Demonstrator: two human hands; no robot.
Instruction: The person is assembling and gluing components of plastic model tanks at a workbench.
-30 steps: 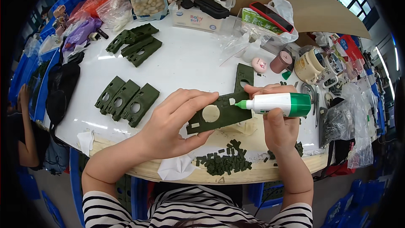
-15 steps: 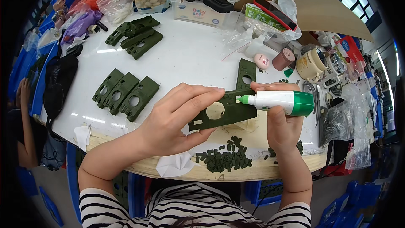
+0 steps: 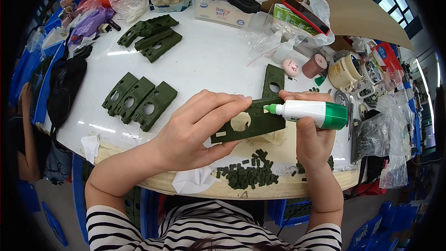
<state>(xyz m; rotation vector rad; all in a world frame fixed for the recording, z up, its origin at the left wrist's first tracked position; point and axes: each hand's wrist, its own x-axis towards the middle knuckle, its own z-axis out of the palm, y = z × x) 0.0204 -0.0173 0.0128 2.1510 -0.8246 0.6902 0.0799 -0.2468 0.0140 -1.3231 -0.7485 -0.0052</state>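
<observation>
My left hand (image 3: 200,118) grips a dark green plastic tank hull plate (image 3: 262,129), fingers on top and thumb beneath. The plate has a large round hole and a small slot at its left end. My right hand (image 3: 313,146) is closed around a white and green glue bottle (image 3: 304,111), held sideways. Its green nozzle points left at the plate's upper part; I cannot tell if it touches. Just behind lies another green hull plate (image 3: 274,76), partly covered. In front is a pile of small dark green pieces (image 3: 248,173).
Three hull plates (image 3: 148,107) lie at left, more green parts (image 3: 158,44) behind them. A pink round container (image 3: 291,68), a brown cup (image 3: 314,65) and a cream mug (image 3: 344,73) stand at right. Folded white paper (image 3: 193,180) lies by the front edge. A person's arm (image 3: 29,135) shows far left.
The nozzle sits slightly differently on the plate, and the pale slot beside its tip no longer shows. Both hands keep their holds; the whole view has shifted a little.
</observation>
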